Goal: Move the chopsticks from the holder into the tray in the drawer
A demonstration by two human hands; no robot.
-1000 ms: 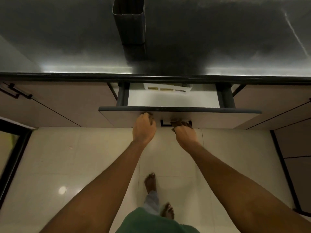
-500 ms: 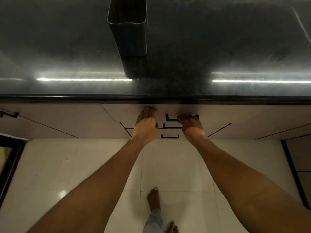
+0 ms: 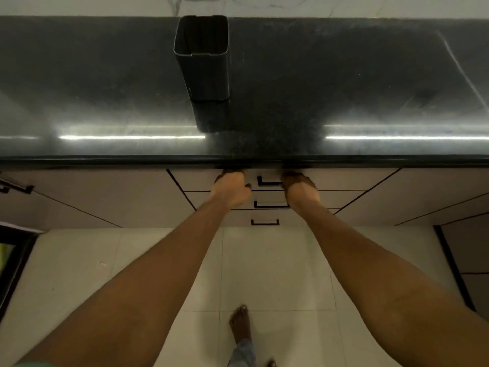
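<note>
A dark rectangular holder stands upright on the black countertop; its inside is dark and I see no chopsticks in it. The top drawer is closed, so the tray and its contents are hidden. My left hand presses against the drawer front, just left of the black handle, holding nothing. My right hand rests at the handle's right end. Its fingertips are tucked under the counter's edge, so I cannot tell whether they grip the handle.
Two more drawers with black handles sit below the top one, with cabinet doors on either side. The pale tiled floor and my bare foot lie beneath. A white marbled wall backs the counter.
The drawer was open a second ago, showing a white interior; both hands have pushed it shut. The view has tilted up along the counter, and the holder now shows in full.
</note>
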